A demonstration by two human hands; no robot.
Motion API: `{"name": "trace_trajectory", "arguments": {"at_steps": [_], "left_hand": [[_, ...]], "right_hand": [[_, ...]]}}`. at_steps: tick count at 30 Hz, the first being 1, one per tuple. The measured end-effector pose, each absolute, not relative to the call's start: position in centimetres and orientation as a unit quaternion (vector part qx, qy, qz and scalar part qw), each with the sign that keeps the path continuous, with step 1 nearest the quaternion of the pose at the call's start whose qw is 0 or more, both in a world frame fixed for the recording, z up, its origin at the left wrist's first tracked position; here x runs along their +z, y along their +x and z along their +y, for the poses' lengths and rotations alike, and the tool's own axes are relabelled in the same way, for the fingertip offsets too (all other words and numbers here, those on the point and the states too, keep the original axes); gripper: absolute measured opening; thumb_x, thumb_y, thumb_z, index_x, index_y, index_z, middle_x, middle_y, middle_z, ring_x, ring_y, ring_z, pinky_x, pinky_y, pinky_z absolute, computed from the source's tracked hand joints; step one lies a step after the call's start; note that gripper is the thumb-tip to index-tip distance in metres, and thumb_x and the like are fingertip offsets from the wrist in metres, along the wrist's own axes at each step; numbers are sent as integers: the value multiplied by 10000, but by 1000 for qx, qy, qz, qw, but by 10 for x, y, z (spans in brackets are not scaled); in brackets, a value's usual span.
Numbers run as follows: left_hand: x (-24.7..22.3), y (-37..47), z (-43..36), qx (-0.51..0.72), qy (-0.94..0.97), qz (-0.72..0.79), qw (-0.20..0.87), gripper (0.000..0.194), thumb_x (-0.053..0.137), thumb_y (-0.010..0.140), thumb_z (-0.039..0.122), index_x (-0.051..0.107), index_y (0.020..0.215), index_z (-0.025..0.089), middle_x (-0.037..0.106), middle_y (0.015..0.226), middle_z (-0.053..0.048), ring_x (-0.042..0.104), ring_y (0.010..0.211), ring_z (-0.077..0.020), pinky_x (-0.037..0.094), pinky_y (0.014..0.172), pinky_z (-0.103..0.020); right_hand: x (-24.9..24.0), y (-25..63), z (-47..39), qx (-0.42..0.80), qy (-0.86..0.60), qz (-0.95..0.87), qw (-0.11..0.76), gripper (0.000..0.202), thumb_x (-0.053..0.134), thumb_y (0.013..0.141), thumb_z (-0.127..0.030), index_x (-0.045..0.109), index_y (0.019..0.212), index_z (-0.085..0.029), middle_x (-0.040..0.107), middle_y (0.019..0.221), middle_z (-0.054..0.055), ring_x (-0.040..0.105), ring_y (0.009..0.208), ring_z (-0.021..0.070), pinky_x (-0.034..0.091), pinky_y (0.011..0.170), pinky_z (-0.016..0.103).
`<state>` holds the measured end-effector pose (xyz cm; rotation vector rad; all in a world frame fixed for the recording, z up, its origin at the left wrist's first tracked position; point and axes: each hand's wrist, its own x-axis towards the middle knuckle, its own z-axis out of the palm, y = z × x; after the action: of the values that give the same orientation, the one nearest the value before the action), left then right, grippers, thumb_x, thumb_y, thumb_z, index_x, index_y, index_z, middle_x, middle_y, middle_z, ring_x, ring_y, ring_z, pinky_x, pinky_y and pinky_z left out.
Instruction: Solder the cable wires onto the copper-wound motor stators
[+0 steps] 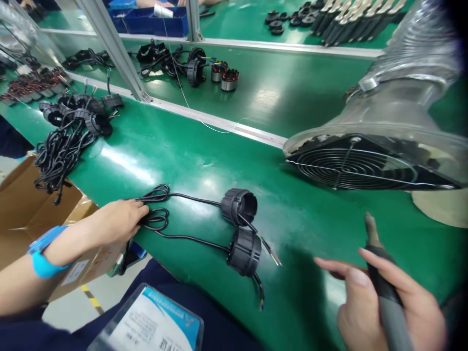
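Note:
My left hand [122, 219], with a blue wrist strap, is closed over the looped ends of two black cables [157, 222] near the table edge. The cables run right to two black round plastic housings [244, 253], one behind the other and touching or nearly so. From each housing, thin coloured wires [272, 253] with bare-looking ends stick out to the right. At the lower right my right hand [387, 302] grips a soldering iron [385, 287] by its dark handle, tip pointing up and away. The index finger extends toward the housings without touching them.
A fume extractor fan [351, 163] with a clear duct overhangs the right side. More housings with cables [69, 131] pile up at the left, near copper-wound stators [36, 85]. An open cardboard box [22, 195] stands below. A metal rail [219, 122] crosses behind.

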<state>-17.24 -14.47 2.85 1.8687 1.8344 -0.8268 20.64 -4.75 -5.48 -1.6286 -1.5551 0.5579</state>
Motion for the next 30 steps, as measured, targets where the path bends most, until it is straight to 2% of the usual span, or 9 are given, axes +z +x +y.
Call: {"name": "trace_trajectory", "arguments": {"at_steps": [4, 10, 12, 14, 17, 20, 23, 27, 30], "left_hand": [[23, -181, -121, -272, 692, 667, 48, 271, 413, 906, 125, 670, 983, 161, 665, 925, -138, 615, 832, -267, 420, 734, -389], [27, -193, -97, -282, 695, 648, -133, 416, 281, 924, 60, 655, 1036, 202, 614, 934, -125, 547, 898, -275, 360, 721, -380], [30, -198, -100, -315, 690, 644, -99, 414, 303, 914, 65, 669, 1034, 219, 627, 933, -113, 554, 886, -267, 359, 726, -374], [35, -203, -105, -348, 685, 640, -6, 378, 384, 889, 95, 676, 1093, 223, 657, 959, -106, 581, 894, -266, 376, 741, -371], [45, -201, -104, -324, 688, 644, 86, 375, 501, 855, 190, 648, 1200, 182, 658, 1121, -133, 605, 990, -302, 418, 812, -398], [49, -184, -77, -200, 736, 637, 113, 403, 481, 913, 293, 598, 1268, 142, 591, 1249, -153, 588, 1082, -300, 433, 911, -407], [37, -159, -20, -61, 763, 623, 159, 446, 466, 948, 337, 540, 1328, 117, 572, 1216, -140, 571, 1107, -257, 429, 971, -359], [1, -131, 76, 120, 648, 738, 145, 384, 582, 893, 303, 606, 1230, 120, 568, 1220, -130, 572, 1107, -240, 412, 1015, -328], [-20, -115, 128, 174, 600, 773, 113, 291, 584, 879, 258, 636, 1099, 76, 572, 1214, -193, 490, 1229, -328, 341, 1083, -439]], "right_hand": [[-51, 204, -51, 250, -632, -621, 389, 528, 556, 866, -603, 649, 1128, -155, 708, 687, 82, 664, 998, 340, 451, 968, 529], [-53, 212, -52, 242, -639, -614, 396, 521, 553, 882, -587, 638, 1160, -153, 710, 713, 68, 664, 995, 331, 454, 957, 506], [-52, 212, -52, 242, -643, -608, 398, 521, 553, 882, -591, 637, 1157, -156, 708, 719, 64, 667, 982, 327, 454, 951, 500], [-50, 210, -52, 243, -638, -613, 398, 526, 553, 876, -605, 640, 1143, -161, 703, 700, 55, 665, 961, 318, 456, 933, 476], [-46, 205, -51, 237, -631, -624, 396, 539, 535, 878, -630, 644, 1125, -163, 699, 676, 44, 663, 923, 291, 459, 886, 415], [-44, 205, -51, 238, -619, -634, 398, 546, 517, 887, -637, 642, 1123, -161, 706, 677, 40, 670, 818, 252, 464, 815, 364], [-47, 207, -50, 248, -612, -631, 407, 541, 524, 886, -631, 636, 1135, -163, 722, 693, 42, 673, 785, 237, 464, 781, 344], [-53, 205, -46, 242, -607, -632, 416, 496, 533, 899, -585, 633, 1130, -158, 732, 702, 41, 690, 751, 221, 478, 748, 328], [-51, 204, -42, 226, -598, -641, 425, 411, 535, 920, -518, 628, 1130, -177, 744, 725, 29, 709, 704, 202, 506, 689, 306]]}}
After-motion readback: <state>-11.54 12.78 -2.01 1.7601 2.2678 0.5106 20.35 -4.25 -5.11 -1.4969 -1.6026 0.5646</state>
